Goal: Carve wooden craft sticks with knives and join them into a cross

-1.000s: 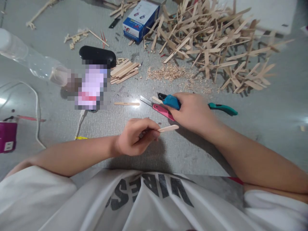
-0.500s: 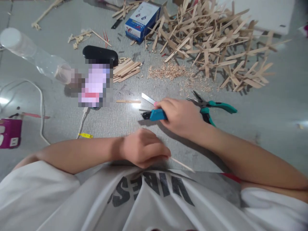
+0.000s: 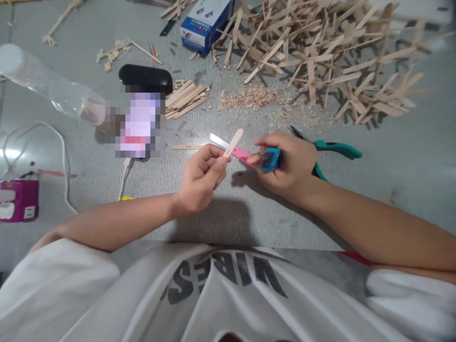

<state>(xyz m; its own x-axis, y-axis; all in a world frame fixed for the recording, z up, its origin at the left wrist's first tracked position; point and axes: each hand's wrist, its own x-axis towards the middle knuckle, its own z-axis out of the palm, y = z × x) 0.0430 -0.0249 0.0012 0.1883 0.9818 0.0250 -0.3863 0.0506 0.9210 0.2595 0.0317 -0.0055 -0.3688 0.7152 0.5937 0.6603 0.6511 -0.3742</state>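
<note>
A short wooden stick point(image 3: 235, 141) is pinched between the thumb and fingers of my left hand point(image 3: 201, 179), its rounded end pointing up and right. My right hand point(image 3: 287, 164) is wrapped round a blue utility knife point(image 3: 270, 159), whose front end faces the camera. Under and between the hands lies a pink-handled cutter point(image 3: 242, 155) with a bare metal blade pointing up-left. Another wooden stick point(image 3: 183, 147) lies flat on the table just left of my left hand's fingertips. Teal-handled pliers point(image 3: 338, 148) rest to the right, partly behind my right hand.
A large heap of joined sticks point(image 3: 311, 61) fills the back right, with wood shavings point(image 3: 249, 97) before it. Further left are a stick pile point(image 3: 187, 99), blue box point(image 3: 204, 26), black case point(image 3: 146, 78), phone point(image 3: 139, 118), clear bottle point(image 3: 46, 83) and white cable point(image 3: 64, 161).
My left hand has risen from the table's near edge, turning the stick upward. My right hand has shifted slightly right and tilted the blue knife toward the camera, uncovering the pink handle.
</note>
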